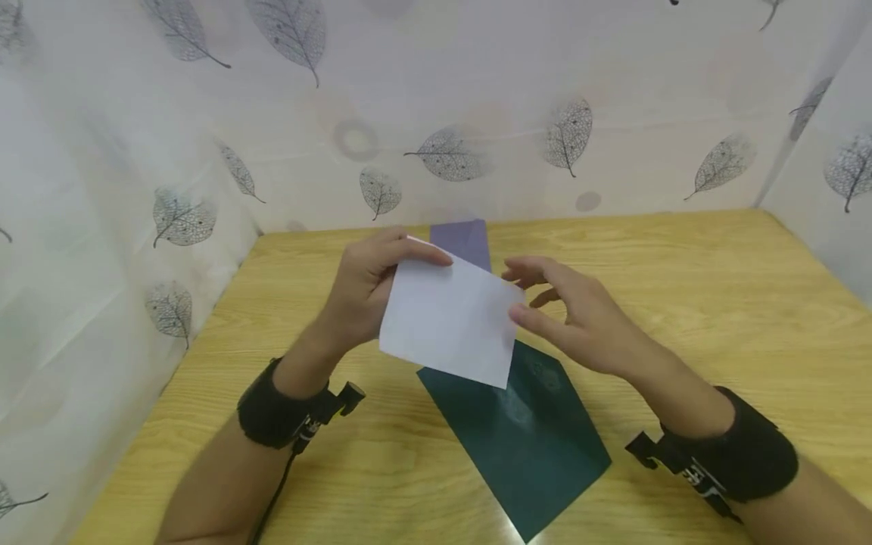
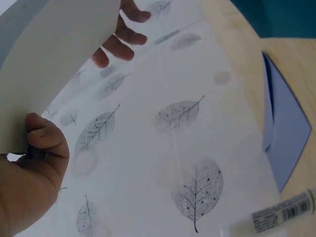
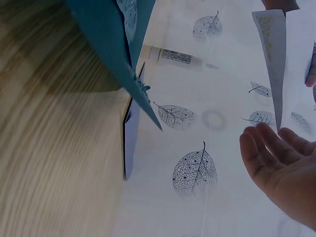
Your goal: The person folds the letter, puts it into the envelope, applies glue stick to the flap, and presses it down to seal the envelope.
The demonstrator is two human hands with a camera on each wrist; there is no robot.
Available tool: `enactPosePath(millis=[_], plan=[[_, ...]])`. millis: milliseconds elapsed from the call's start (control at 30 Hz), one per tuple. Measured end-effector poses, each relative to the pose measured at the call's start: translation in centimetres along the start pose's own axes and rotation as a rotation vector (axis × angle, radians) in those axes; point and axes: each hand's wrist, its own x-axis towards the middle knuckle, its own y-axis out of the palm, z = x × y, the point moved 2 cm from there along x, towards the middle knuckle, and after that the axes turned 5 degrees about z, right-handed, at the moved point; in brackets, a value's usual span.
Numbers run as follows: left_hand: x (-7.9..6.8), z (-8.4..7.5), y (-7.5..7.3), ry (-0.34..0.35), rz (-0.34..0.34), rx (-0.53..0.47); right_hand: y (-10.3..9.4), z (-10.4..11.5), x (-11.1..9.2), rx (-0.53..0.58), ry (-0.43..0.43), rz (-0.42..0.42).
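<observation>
My left hand pinches a white card by its upper left part, thumb behind and forefinger across the front. The card is tilted in the air above a dark green folded paper on the table. My right hand is at the card's right corner, fingers loosely bent and spread. Its fingertips lie close to that corner in the right wrist view; whether they touch is hard to tell. Faint yellowish marks show on one face of the card there.
Behind the card, a purple folded paper lies at the table's back edge. A clear tube with a barcode label lies near it in the left wrist view. A leaf-print curtain borders the wooden table.
</observation>
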Motion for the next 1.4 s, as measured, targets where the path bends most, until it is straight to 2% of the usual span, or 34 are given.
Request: enactPosePath(millis=[100,167,233,367,467,567,667,767,867,933,1000,1100,1267,1333,1400], plan=[[0.0,-0.1,0.7,0.021,0.006,-0.037,0.2,0.1,0.0,0.044,0.025,0.06],[0.0,-0.1,0.9,0.031,0.016,-0.049,0.1,0.1,-0.1,0.059,0.043,0.041],[0.1,-0.2,0.7,0.047,0.02,-0.065,-0.3,0.2,-0.2,0.087,0.073,-0.016],[0.2,-0.4,-0.1,0.061,0.018,-0.079,-1.4,0.5,-0.3,0.142,0.13,-0.19],[0.3,-0.7,-0.5,0.074,0.02,-0.074,-1.8,0.7,-0.3,0.166,0.098,-0.27],[0.2,-1.0,-0.4,0.087,0.057,-0.058,-1.8,0.9,-0.2,0.138,0.037,-0.275],[0.0,-1.3,0.3,0.051,0.149,-0.034,-1.5,1.1,-0.2,0.093,-0.012,-0.227],[-0.2,-1.6,1.6,-0.017,0.304,-0.018,-1.0,1.5,-0.2,0.097,-0.061,-0.155],[-0.5,-1.8,3.0,-0.056,0.455,-0.005,-0.6,2.0,-0.3,0.129,-0.115,-0.099],[-0.7,-1.8,3.6,-0.059,0.513,-0.013,-0.5,2.3,-0.4,0.155,-0.145,-0.085],[-0.8,-1.8,4.0,-0.07,0.538,-0.04,-0.5,2.5,-0.4,0.193,-0.159,-0.091],[-0.8,-1.7,4.0,-0.113,0.511,-0.116,-0.9,2.4,-0.5,0.303,-0.159,-0.136],[-0.7,-1.3,3.5,-0.221,0.365,-0.271,-1.5,2.0,-0.5,0.498,-0.105,-0.202],[-0.7,-1.1,3.2,-0.247,0.299,-0.295,-1.6,1.8,-0.5,0.482,-0.076,-0.208],[-0.6,-1.0,3.1,-0.268,0.245,-0.303,-1.5,1.7,-0.4,0.416,-0.042,-0.206]])
